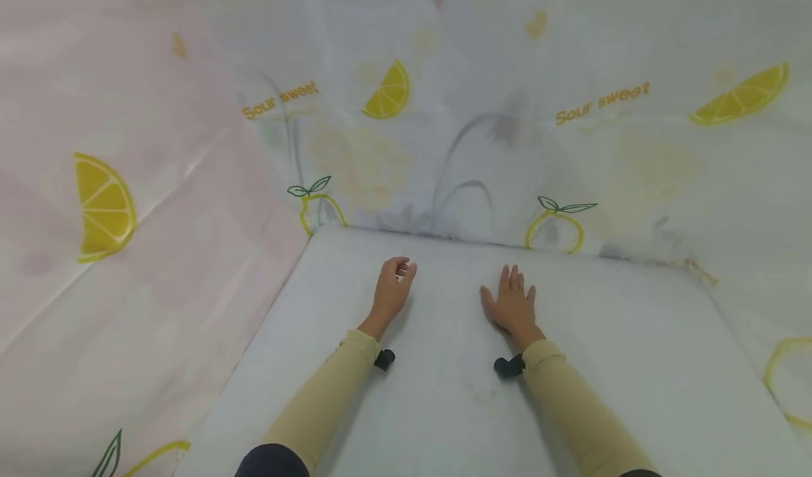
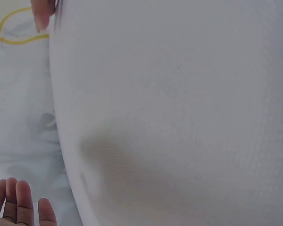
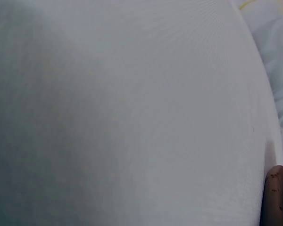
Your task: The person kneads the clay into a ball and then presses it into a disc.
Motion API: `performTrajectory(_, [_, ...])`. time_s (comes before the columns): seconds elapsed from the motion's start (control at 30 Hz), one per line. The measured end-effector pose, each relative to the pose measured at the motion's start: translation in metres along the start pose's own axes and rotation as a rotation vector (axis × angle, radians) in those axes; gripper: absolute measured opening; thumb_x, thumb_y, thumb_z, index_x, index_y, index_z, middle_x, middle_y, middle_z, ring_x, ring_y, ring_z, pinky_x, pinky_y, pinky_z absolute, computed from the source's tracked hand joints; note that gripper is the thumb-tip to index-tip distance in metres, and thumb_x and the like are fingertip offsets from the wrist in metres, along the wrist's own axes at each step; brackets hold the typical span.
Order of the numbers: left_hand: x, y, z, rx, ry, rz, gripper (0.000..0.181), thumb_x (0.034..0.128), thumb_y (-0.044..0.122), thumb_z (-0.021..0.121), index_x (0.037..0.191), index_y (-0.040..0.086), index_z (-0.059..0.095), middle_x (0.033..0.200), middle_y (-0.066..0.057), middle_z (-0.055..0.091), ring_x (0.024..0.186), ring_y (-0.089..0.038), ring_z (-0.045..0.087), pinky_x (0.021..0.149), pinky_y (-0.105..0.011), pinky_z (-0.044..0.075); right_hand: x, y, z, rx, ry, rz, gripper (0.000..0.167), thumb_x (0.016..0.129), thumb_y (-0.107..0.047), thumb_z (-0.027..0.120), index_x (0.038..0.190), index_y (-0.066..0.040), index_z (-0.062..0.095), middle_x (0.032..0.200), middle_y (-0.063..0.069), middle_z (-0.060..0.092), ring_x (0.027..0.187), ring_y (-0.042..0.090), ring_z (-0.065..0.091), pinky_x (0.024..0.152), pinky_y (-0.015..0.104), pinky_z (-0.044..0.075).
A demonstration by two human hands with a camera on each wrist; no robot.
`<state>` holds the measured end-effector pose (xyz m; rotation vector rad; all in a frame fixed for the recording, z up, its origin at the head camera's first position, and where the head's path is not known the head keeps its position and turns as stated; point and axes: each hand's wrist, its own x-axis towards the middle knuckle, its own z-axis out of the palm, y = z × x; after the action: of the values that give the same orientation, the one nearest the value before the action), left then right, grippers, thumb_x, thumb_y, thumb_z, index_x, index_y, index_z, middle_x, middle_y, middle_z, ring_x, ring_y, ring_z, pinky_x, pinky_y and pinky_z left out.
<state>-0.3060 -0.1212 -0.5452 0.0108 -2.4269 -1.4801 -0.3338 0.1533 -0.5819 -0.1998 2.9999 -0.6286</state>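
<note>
My left hand (image 1: 391, 290) is over the left half of a white tabletop (image 1: 444, 406), its fingers loosely bent with nothing in them. To the right, my right hand (image 1: 512, 306) is held back up, fingers straight and thumb spread away; it holds nothing. Whether its palm touches the surface I cannot tell. In the left wrist view, left-hand fingers (image 2: 23, 202) show at the lower left, and fingertips of the other hand (image 2: 43, 16) at the top edge. Only a dark, shaded digit (image 3: 275, 195) appears at the right wrist view's lower right.
A pale curtain (image 1: 444, 110) printed with lemons rises behind the table's far edge and along the left side. A thin tan cord (image 1: 688, 263) lies at the far right corner. Small black devices (image 1: 509, 367) sit at both wrists. Faint marks (image 1: 483, 396) stain the tabletop.
</note>
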Motion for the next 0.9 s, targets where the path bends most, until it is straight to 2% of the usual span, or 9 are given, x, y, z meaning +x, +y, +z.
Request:
performTrajectory(0.2, [0.007,0.001,0.001,0.0,-0.004,0.003,0.042,0.1046,0.032,0.056,0.13,-0.002,0.059,0.114,-0.014,0.06,0.105,-0.027,0.058,0.093,-0.044,0.049,0.004,0.003,-0.012,-0.002,0.011,-0.003,0.084,0.107,-0.056,0.031,0.161,0.003,0.007,0.166,0.028,0.0,0.153,0.045,0.003,0.119,0.066,-0.001])
performTrajectory(0.37, [0.008,0.0,0.001,-0.001,-0.019,0.006,0.043,0.1044,0.031,0.056,0.13,-0.003,0.059,0.115,-0.015,0.06,0.105,-0.028,0.058,0.094,-0.044,0.049,-0.001,0.01,-0.021,0.011,0.035,0.009,0.082,0.107,-0.057,0.03,0.162,0.001,0.01,0.166,0.028,0.003,0.153,0.046,0.003,0.118,0.068,-0.001])
performTrajectory(0.53, [0.009,-0.002,0.0,0.03,-0.01,0.025,0.042,0.1041,0.03,0.056,0.129,-0.003,0.059,0.113,-0.014,0.06,0.104,-0.028,0.058,0.091,-0.043,0.049,-0.009,0.02,-0.035,-0.013,0.054,0.009,0.08,0.108,-0.054,0.032,0.162,0.001,0.012,0.166,0.029,0.005,0.152,0.048,0.004,0.117,0.07,0.001])
performTrajectory(0.63, [0.01,-0.002,-0.002,0.082,-0.003,0.053,0.043,0.1036,0.031,0.056,0.13,-0.003,0.059,0.115,-0.015,0.059,0.105,-0.029,0.057,0.091,-0.044,0.048,-0.011,0.026,-0.045,-0.047,0.067,-0.008,0.08,0.108,-0.054,0.033,0.161,0.002,0.012,0.166,0.028,0.007,0.152,0.048,0.005,0.117,0.071,0.001])
performTrajectory(0.73, [0.012,-0.002,-0.005,0.218,0.003,0.111,0.045,0.103,0.033,0.057,0.131,-0.002,0.059,0.117,-0.015,0.06,0.107,-0.03,0.056,0.091,-0.047,0.047,-0.012,0.033,-0.052,-0.085,0.071,-0.027,0.08,0.108,-0.054,0.033,0.162,0.001,0.012,0.166,0.028,0.007,0.152,0.048,0.005,0.116,0.071,0.0])
performTrajectory(0.9, [0.013,-0.004,-0.01,0.537,0.027,0.264,0.046,0.1004,0.036,0.062,0.129,0.0,0.06,0.122,-0.016,0.061,0.111,-0.033,0.058,0.094,-0.05,0.047,-0.017,0.042,-0.061,-0.127,0.073,-0.051,0.08,0.107,-0.054,0.035,0.161,0.001,0.014,0.166,0.028,0.008,0.152,0.048,0.004,0.116,0.071,-0.002])
